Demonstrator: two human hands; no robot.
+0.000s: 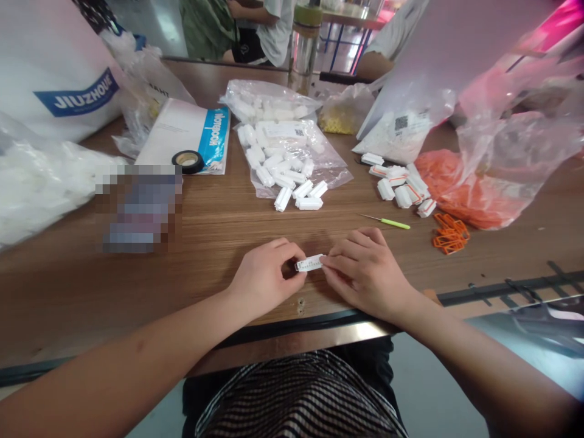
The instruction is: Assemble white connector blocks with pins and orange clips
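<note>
Near the table's front edge, a small white plastic connector housing [309, 263] is held between both hands. My left hand [269, 271] pinches its left end with thumb and forefinger. On its right end, the fingers of my right hand [365, 267] are closed. A row of small openings shows along the housing's near side. Beyond the hands lie several loose white housings [309, 204], in front of a clear bag [319, 152] of the same. To the right, white housings with orange strips [404, 185] sit in a pile, near orange plastic frames [449, 233].
A green-handled pick [395, 224] lies right of centre. Bags of orange parts [456, 182], white pieces [396, 131] and yellow pieces [342, 115] stand behind. Black tape [188, 160] rests on a notebook [173, 131], near a blurred dark object [143, 210]. A bottle [303, 48] stands at the back; people are beyond.
</note>
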